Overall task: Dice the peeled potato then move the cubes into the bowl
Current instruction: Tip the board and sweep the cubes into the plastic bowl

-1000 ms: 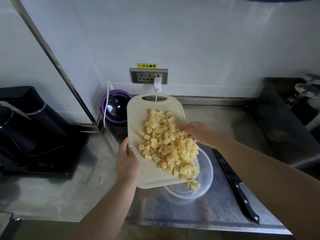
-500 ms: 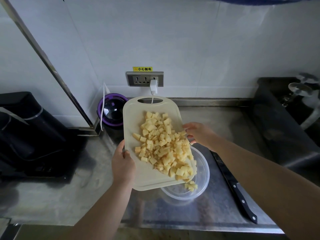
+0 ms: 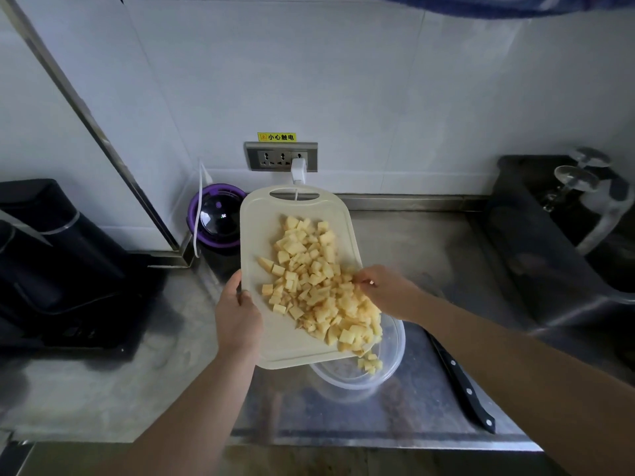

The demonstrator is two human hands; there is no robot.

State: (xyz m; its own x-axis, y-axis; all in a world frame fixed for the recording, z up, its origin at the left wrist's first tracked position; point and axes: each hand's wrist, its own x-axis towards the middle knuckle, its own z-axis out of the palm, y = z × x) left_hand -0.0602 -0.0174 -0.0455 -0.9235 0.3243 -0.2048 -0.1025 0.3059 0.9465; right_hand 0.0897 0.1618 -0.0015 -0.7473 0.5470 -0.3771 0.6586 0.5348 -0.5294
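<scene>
- The left hand point(image 3: 237, 314) gripped the left edge of the cutting board point(image 3: 261, 221), thumb on top. It held the board tilted with its near right corner over the clear plastic bowl point(image 3: 395, 352).
- The right hand point(image 3: 385, 290) sat at the board's right edge, fingers loosely bent against the potato cubes point(image 3: 316, 283). It appeared to be raking them rather than pinching any, though blur at the fingertips left this uncertain.
- Most cubes lay on the board, crowded toward the low corner. A few were in the bowl or dropping over the board's lip.
- The bowl stood on the steel bench point(image 3: 395, 242), partly hidden beneath the board. A black-handled knife point(image 3: 460, 383) lay on the bench just right of the bowl, apart from both hands.
- Judgement: dicing was complete and the transfer was under way, with the bulk yet to go.
- Recommendation: hold the low corner inside the rim and steepen the tilt gradually. Sweep small batches toward that corner, not across the right edge, where cubes would land on the bench. The light bowl could shift if the board struck it.
</scene>
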